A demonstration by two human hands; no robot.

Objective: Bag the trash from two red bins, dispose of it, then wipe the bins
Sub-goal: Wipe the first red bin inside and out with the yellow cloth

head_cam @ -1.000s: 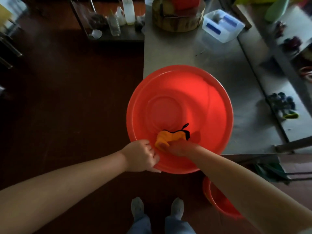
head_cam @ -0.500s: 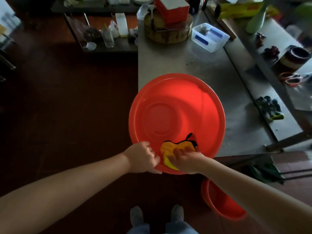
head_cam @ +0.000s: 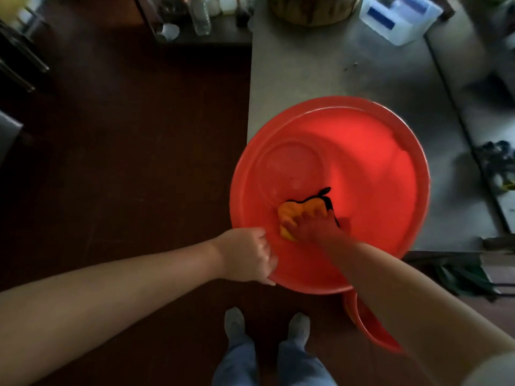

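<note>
A large round red bin (head_cam: pixel 390 151) rests on the near corner of a grey metal table (head_cam: pixel 320 73) and overhangs its edge. My left hand (head_cam: pixel 248 254) grips the bin's near-left rim. Inside the bin, my right hand (head_cam: pixel 312 227) presses a yellow cloth with black trim (head_cam: pixel 292 211) flat against the near inner wall, fingers spread over it. A second red bin (head_cam: pixel 370 327) stands on the floor below, mostly hidden by my right forearm.
On the table's far end sit a wooden block (head_cam: pixel 315 9) and a clear plastic box (head_cam: pixel 401 18). A low shelf with bottles (head_cam: pixel 200 15) stands at the back. Dark small items (head_cam: pixel 498 160) lie on the right counter. My feet (head_cam: pixel 267 327) stand on dark red floor.
My right hand has slid the cloth from the bin's near rim further in along the inner wall. The left hand keeps its grip on the rim.
</note>
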